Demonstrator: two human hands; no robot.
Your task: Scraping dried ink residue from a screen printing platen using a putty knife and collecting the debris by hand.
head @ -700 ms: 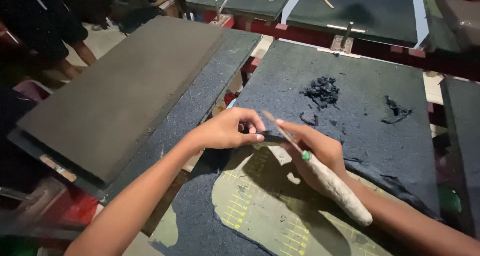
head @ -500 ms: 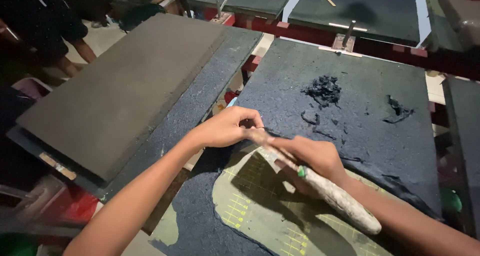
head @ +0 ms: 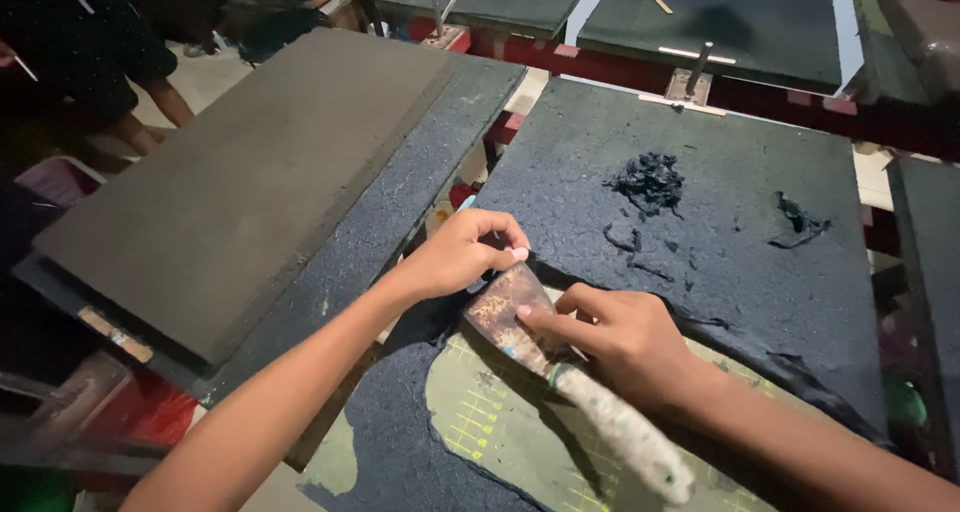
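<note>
My right hand [head: 620, 337] grips a rusty flat scraper [head: 508, 312] with a pale cloth-wrapped handle [head: 625, 437]; its forefinger presses on the blade. The blade lies flat at the edge of a dark crusty coating [head: 720, 242] that covers a board. Below the blade the coating is off and a green gridded mat [head: 500, 422] shows. My left hand [head: 462, 255] pinches the dark layer right beside the blade's tip, fingers closed on its edge.
A grey slab [head: 250, 182] lies on a dark board to the left. Scraped black crumbs [head: 650, 182] and a curl of peeled layer [head: 798, 220] sit on the coated board. More boards on a red frame [head: 620, 57] stand behind. A person's legs [head: 150, 102] are at the far left.
The scraper has dropped from a raised, edge-on angle to lie flat with its blade at the coating's edge. My left hand has stayed pinched at the same spot.
</note>
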